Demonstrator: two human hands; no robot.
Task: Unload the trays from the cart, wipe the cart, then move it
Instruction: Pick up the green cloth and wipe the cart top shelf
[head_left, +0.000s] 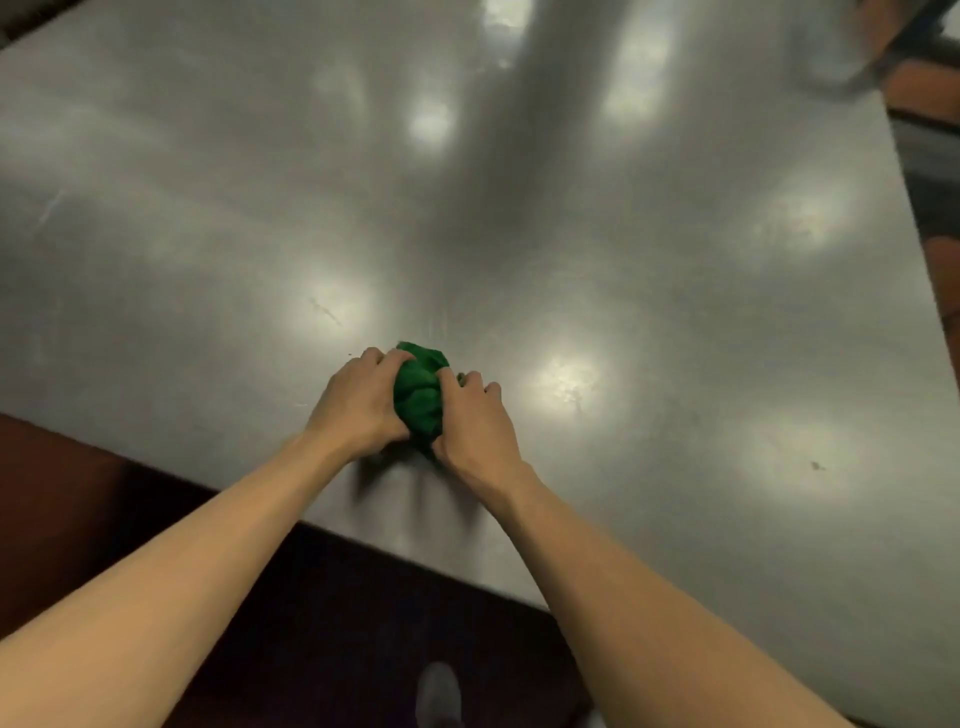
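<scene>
Shoe (439, 693), hands' grip (418, 410) around cloth (420, 395)

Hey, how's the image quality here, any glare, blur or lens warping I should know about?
Head view: several soft glare patches from overhead lights dot the steel cart top; the far right corner is smeared with blur; smudgy shadows fall under the left hand and right hand bunching the green cloth; wide-angle distortion stretches the forearms and bows the cart's edges.
</scene>
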